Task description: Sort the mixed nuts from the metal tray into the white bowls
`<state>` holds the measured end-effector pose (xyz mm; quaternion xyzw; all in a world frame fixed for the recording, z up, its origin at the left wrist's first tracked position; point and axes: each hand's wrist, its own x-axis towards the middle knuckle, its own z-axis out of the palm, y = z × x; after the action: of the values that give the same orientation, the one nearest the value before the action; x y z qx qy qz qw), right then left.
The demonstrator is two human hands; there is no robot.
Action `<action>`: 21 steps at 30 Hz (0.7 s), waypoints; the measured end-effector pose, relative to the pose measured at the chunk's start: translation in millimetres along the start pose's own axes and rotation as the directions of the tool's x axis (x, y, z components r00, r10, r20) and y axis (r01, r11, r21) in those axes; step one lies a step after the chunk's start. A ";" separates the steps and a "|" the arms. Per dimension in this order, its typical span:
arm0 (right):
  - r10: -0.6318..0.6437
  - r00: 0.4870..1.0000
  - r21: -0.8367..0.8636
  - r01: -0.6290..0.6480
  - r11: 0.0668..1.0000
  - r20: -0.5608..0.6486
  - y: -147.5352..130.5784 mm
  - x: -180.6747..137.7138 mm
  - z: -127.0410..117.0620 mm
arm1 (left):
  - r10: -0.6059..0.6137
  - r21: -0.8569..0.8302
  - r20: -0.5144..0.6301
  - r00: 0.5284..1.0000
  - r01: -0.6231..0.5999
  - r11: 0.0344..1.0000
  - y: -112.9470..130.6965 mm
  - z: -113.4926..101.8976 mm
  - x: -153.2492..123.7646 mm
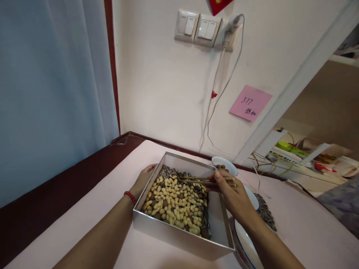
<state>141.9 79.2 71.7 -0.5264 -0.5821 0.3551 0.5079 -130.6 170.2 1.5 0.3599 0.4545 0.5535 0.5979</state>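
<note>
My right grip (230,188) holds two chopsticks (196,182), tips at the striped seeds (169,171) behind the peanuts (179,201), inside the box (182,239) on the table (297,209). My left grip (144,180) meets the box's left side; whether it's closed, I cannot tell.

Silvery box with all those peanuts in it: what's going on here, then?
A person holds wooden chopsticks in the right hand, the tips down among the peanuts and striped seeds in the box. Whether the tips grip anything is too small to tell. The left hand is at the box's outer left side. Beyond the right hand, a dish holds some round brown nuts, and a pile of striped seeds lies to the right.
</note>
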 end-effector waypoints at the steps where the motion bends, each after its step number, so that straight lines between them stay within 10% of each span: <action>1: -0.002 1.000 -0.001 0.002 1.000 0.006 -0.4 1.2 1.9 | -0.002 -0.002 -0.002 1.000 0.002 1.000 -0.1 0.3 -0.3; 21: -0.089 0.949 -0.076 0.069 0.995 -0.304 -37.6 -52.8 -35.8 | 0.013 0.077 0.038 0.999 -0.016 0.997 -2.6 -7.5 5.0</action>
<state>163.3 16.1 104.2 -0.5674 -0.5280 0.2296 0.5887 -136.9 174.3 -4.1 0.3963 0.4615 0.5330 0.5881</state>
